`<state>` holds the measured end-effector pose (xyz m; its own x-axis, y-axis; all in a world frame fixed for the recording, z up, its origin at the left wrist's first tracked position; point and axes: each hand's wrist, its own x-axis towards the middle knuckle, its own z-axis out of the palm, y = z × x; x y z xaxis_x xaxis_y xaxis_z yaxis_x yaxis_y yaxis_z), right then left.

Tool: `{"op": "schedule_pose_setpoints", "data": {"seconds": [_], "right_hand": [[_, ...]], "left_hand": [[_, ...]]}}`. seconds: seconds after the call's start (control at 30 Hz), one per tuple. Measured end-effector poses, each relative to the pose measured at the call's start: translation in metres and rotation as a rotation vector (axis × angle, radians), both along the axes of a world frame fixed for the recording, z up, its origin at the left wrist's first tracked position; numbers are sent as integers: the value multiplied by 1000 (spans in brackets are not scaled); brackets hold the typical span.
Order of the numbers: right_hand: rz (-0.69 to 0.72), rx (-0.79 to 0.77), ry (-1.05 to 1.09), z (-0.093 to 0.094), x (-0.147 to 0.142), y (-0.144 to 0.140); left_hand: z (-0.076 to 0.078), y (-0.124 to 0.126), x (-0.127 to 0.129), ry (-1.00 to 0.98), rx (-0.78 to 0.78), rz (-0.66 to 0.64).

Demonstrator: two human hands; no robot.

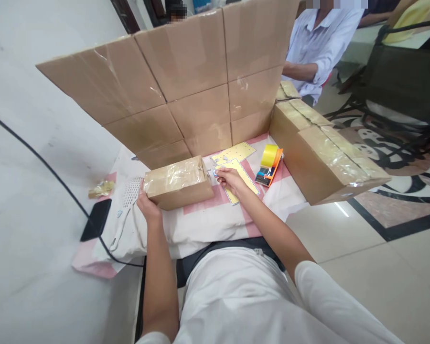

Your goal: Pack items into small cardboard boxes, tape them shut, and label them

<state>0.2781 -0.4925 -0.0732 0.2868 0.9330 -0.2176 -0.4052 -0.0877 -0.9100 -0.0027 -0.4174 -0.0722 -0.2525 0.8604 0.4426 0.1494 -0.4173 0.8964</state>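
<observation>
A small taped cardboard box [179,184] lies lengthwise on the cloth-covered table. My left hand [148,205] grips its left end, the fingers partly hidden behind that end. Just off the box's right end, my right hand [231,179] is closed in a pinch. A small bluish-white thing with a thin tip toward the box shows at its fingertips, too small to name. Beneath and beyond this hand lie yellow patterned sheets [236,152]. An orange tape dispenser [270,165] with a yellow roll rests to the right of them.
A wall of joined cardboard boxes [197,67] stands at the back. More taped boxes [329,148] line the right edge. On the left are a black phone [96,220], a dark cable [46,160] and the wall. A person in a light shirt [315,48] is behind at right.
</observation>
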Motion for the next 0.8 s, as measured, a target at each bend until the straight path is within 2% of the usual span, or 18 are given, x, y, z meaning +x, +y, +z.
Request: {"op": "schedule_pose_setpoints", "data": {"seconds": [0.13,0.37,0.53,0.7,0.8], "right_hand": [[-28,-14,37,0,-11,8],[-56,35,29,-4,-28,6],[-218,190,-195,-13,-41,0],[-151,206,-245,-16,-44,-4],[-109,214,-257,-18,-39,-12]], "left_hand": [[5,-4,3,18,-8,8],[11,-5,13,-130,-66,23],[13,-6,15,-187,-96,33],[11,0,15,-266,-190,39],[11,2,13,-247,-186,23]]}}
